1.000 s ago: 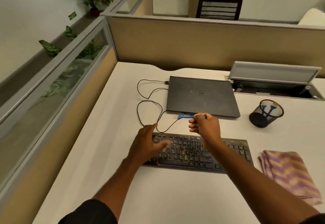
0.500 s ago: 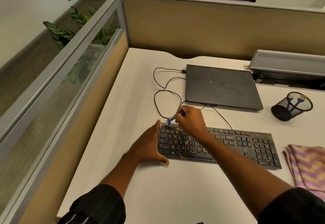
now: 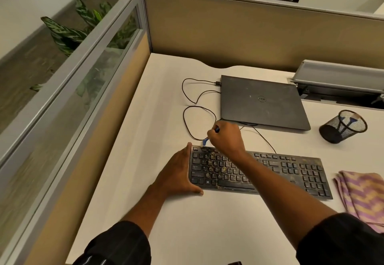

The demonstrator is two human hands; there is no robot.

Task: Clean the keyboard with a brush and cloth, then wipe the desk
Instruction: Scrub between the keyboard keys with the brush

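Keyboard (image 3: pixel 259 171) at lower centre, braced at its left end by flat left hand (image 3: pixel 178 173) (fingers straight, likely against sliding); brush (image 3: pixel 205 140) pinched in curled right hand (image 3: pixel 226 138), bristles at its top-left corner.

Warm, even indoor light falls from above, so the pale bench (image 3: pixel 207 223) is bright without glare, with only faint, soft shadows under the left hand (image 3: pixel 178 173) and beside the mesh cup (image 3: pixel 342 126). The wide-angle lens bends the straight rails of the glass partition (image 3: pixel 62 102) at the left edge, where blur smears the detail. The middle is fairly sharp.
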